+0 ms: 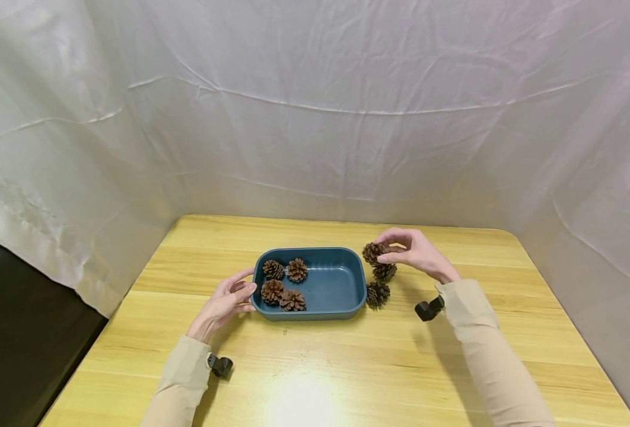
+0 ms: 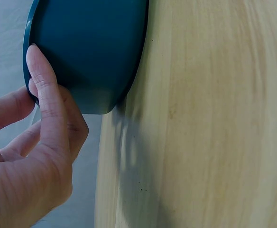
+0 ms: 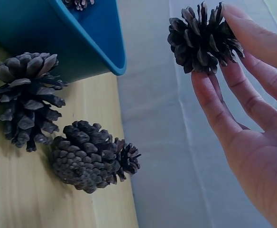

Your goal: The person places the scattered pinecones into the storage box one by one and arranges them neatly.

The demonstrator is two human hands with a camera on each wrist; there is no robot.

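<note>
A pine cone (image 3: 205, 40) is pinched between the fingertips and thumb of my right hand (image 1: 413, 255), raised above the table just right of the dark blue box (image 1: 336, 284). At the box's left end my left hand (image 1: 228, 303) grips the rim, thumb on top and fingers along the outer wall. Inside, several pine cones (image 1: 273, 292) are grouped toward the left. On the table by the box's right end lie more pine cones (image 1: 377, 294); the right wrist view shows a large pine cone (image 3: 84, 156) with a smaller one partly hidden behind it.
The box stands on a light wooden table (image 1: 315, 356). White cloth (image 1: 336, 118) hangs behind the table and along both sides. A black surface (image 1: 21, 314) shows at the lower left. Each sleeve cuff carries a small black camera (image 1: 429, 308).
</note>
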